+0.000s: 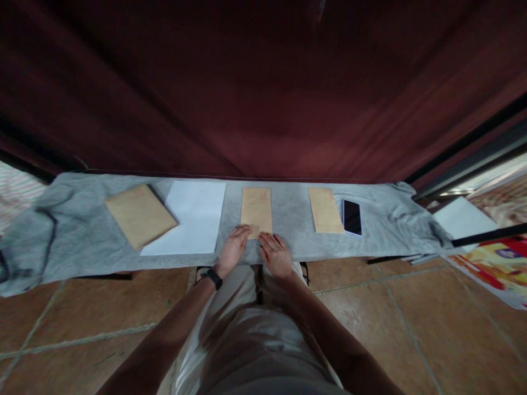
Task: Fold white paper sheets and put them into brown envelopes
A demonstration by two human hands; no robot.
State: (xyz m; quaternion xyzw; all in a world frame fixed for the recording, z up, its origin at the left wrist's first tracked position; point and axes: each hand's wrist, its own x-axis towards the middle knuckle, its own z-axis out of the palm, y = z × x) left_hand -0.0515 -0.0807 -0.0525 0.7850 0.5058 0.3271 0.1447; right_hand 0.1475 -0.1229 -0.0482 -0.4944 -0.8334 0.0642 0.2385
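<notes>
A narrow brown envelope (256, 208) lies upright in the middle of a grey cloth (74, 230) that covers a low table. My left hand (233, 247) lies flat with its fingers stretched out, its fingertips on the envelope's near left corner. My right hand (275, 253) lies flat beside it, fingertips at the near right corner. A black band sits on my left wrist. Neither hand holds anything.
Left of the envelope lie a white sheet (191, 219) and a large brown envelope (140, 215) overlapping its left edge. To the right are a second narrow brown envelope (325, 209) and a black phone (352, 216). A dark red curtain hangs behind. Tiled floor lies below.
</notes>
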